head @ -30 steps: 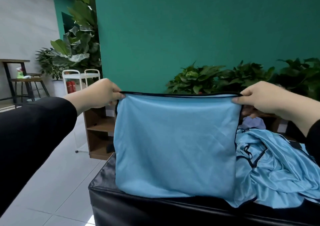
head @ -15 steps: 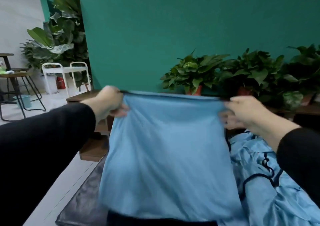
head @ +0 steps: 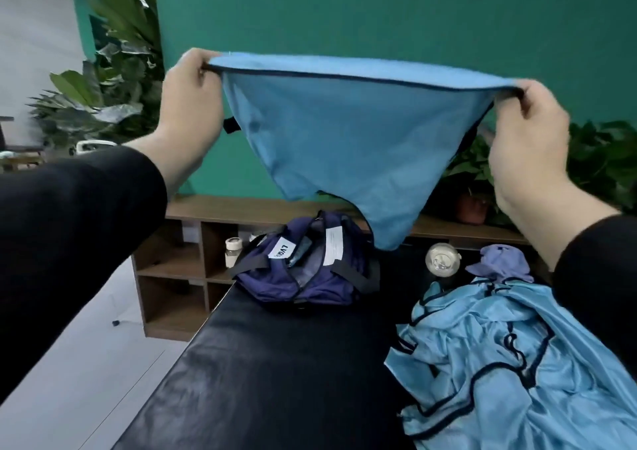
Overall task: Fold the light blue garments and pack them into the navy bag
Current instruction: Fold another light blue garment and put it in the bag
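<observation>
While both arms in black sleeves are reaching up, the left hand [head: 189, 98] is pinching 1 corner of a light blue garment [head: 348, 146] and the right hand [head: 527, 129] is pinching the other, fingers curled over a dark-piped hem. That matte, soft cloth is hanging in mid-air, tapering downward into an uneven point just above the navy bag [head: 306, 270]. Its far side is hidden, so the garment's type is hard to make out.

Crumpled and soft, the bag is sitting at the far end of a glossy black padded bench [head: 262, 373], its top gaping, with black straps and white labels showing; what is lying inside is unclear. At the right, a second light blue garment [head: 510, 363], shiny and satin-like with dark piping, is lying in a rumpled heap and is getting cut off by the frame's edge. Behind it, a lilac cap [head: 499, 260] and a round clear lid or jar [head: 442, 261] are showing, partly blurred. A wooden shelf unit [head: 172, 260] is standing beyond.
</observation>
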